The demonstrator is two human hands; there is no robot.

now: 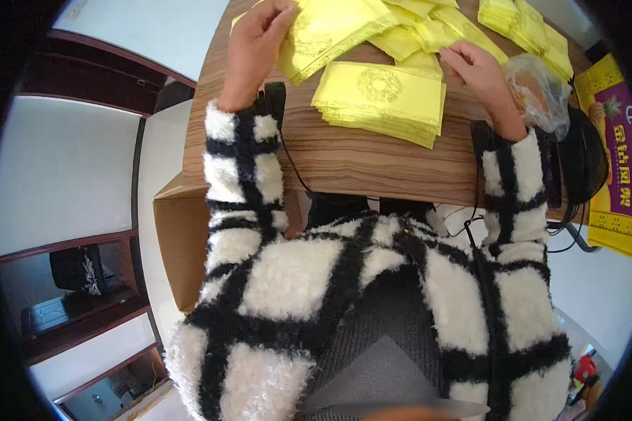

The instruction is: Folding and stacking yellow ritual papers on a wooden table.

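My left hand (pixel 256 43) rests on a slanted pile of shiny yellow paper sheets (pixel 330 28) at the far left of the wooden table (pixel 344 158), fingers curled over its edge. My right hand (pixel 479 70) touches folded yellow papers (pixel 428 35) further right, fingertips pressing on them. Between the hands, nearer to me, lies a neat stack of yellow sheets (pixel 383 98) with a round gold ornament printed on top. Both forearms wear fluffy white sleeves with black checks.
A clear plastic bag (pixel 537 91) with something orange-brown inside sits by my right wrist. More yellow stacks (pixel 523 24) lie at the far right. A cardboard box (pixel 182 238) stands left of the table, a yellow-purple carton (pixel 614 161) at right. Black cables hang off the table's near edge.
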